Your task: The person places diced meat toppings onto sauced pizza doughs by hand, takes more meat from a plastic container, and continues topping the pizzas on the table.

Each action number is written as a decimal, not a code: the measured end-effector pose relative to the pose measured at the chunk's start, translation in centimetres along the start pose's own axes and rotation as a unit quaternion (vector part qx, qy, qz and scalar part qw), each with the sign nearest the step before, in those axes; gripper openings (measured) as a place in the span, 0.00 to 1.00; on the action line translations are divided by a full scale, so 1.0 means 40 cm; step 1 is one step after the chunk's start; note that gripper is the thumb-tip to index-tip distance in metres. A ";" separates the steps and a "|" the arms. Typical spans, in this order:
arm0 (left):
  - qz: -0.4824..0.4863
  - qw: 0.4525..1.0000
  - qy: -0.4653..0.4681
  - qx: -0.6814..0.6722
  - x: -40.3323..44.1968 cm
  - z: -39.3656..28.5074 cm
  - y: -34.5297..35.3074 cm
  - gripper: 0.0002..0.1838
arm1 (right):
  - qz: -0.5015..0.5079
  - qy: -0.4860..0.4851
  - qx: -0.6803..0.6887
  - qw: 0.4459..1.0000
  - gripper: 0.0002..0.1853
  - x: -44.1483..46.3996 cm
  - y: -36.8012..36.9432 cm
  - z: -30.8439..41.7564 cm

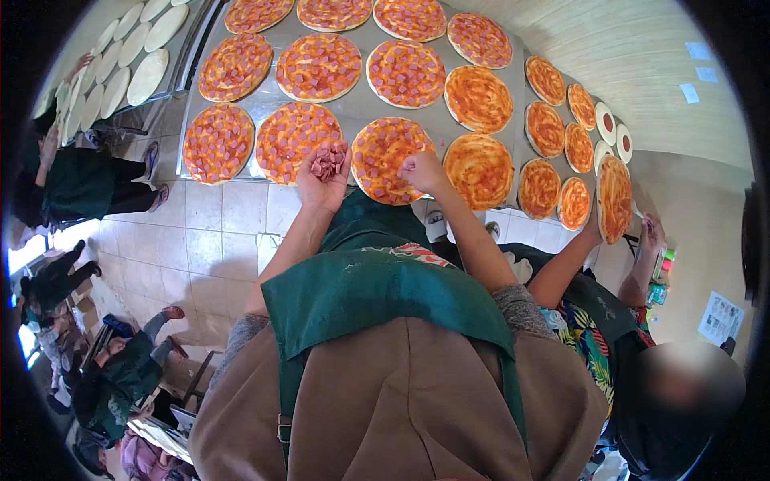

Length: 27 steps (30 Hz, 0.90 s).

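Observation:
My left hand [321, 192] is palm up and cups a heap of diced ham [328, 161] at the table's front edge. Just right of it, my right hand [425, 173] hovers over the right side of a pizza [381, 144], fingers pinched together; whatever they hold is hidden. Ham cubes are scattered over the left and upper parts of this pizza, while its right side is partly covered by the hand. Left of it lies a ham-topped pizza [290, 132], partly behind my left hand. On the right sits a pizza base with sauce only [478, 171].
Several ham-topped pizzas [318, 66] fill the metal table [269, 40]. At right, a co-worker's hand [592, 232] lifts a sauced base [614, 200] beside more sauced bases [540, 188]. Plain dough rounds [147, 77] lie on another table at upper left, where a person [80, 180] stands.

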State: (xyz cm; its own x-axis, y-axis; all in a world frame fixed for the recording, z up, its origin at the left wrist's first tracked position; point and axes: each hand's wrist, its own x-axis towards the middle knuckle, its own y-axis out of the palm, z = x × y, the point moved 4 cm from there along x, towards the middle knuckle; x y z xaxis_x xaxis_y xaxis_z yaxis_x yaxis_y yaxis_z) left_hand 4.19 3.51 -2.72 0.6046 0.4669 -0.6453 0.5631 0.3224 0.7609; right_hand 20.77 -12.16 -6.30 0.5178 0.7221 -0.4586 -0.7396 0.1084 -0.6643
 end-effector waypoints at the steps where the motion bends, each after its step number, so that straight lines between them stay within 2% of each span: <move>1: 0.004 1.000 -0.005 -0.003 -0.002 0.002 0.002 0.16 | -0.012 0.002 -0.028 1.000 0.08 -0.001 0.002 0.007; 3: 0.013 1.000 -0.009 -0.003 0.002 0.004 -0.002 0.16 | -0.038 0.006 -0.082 0.996 0.08 -0.010 -0.003 0.024; 6: 0.021 1.000 -0.009 -0.004 0.015 0.006 -0.020 0.18 | -0.056 0.025 -0.089 0.994 0.09 -0.026 -0.030 0.044; 9: 0.018 1.000 -0.006 -0.013 0.002 0.004 -0.008 0.16 | -0.096 -0.011 0.069 0.993 0.08 -0.040 -0.069 0.043; 10: 0.017 1.000 -0.003 -0.014 -0.008 0.005 0.003 0.15 | -0.057 0.006 0.175 0.983 0.08 -0.030 -0.057 0.013; 12: 0.020 1.000 -0.001 -0.013 -0.015 0.006 0.013 0.14 | 0.021 0.040 0.379 0.924 0.07 -0.007 -0.034 -0.022; 15: 0.033 0.999 -0.011 -0.003 -0.018 0.013 0.025 0.14 | 0.043 0.041 0.402 0.914 0.07 -0.009 -0.031 -0.016; 18: 0.038 0.999 -0.017 0.009 -0.026 0.019 0.030 0.15 | 0.055 0.037 0.304 0.950 0.07 0.001 -0.025 0.015; 21: 0.033 0.999 -0.017 0.004 -0.025 0.020 0.020 0.15 | 0.046 -0.037 0.247 0.967 0.05 0.057 0.021 -0.014; 23: 0.030 0.999 -0.014 0.006 -0.025 0.015 0.015 0.15 | 0.040 -0.033 0.179 0.982 0.04 0.064 0.021 -0.008; 27: 0.036 0.999 -0.012 0.003 -0.018 0.006 0.001 0.17 | -0.004 -0.072 0.022 0.997 0.04 0.036 -0.016 0.085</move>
State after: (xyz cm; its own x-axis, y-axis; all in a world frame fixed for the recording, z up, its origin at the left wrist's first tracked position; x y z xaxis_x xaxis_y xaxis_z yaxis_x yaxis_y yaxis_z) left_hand 3.92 3.01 -2.24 0.6570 0.4693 -0.5900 0.5211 0.2829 0.8053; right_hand 20.53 -8.88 -4.53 0.4583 0.8119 -0.3617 -0.7560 0.1421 -0.6390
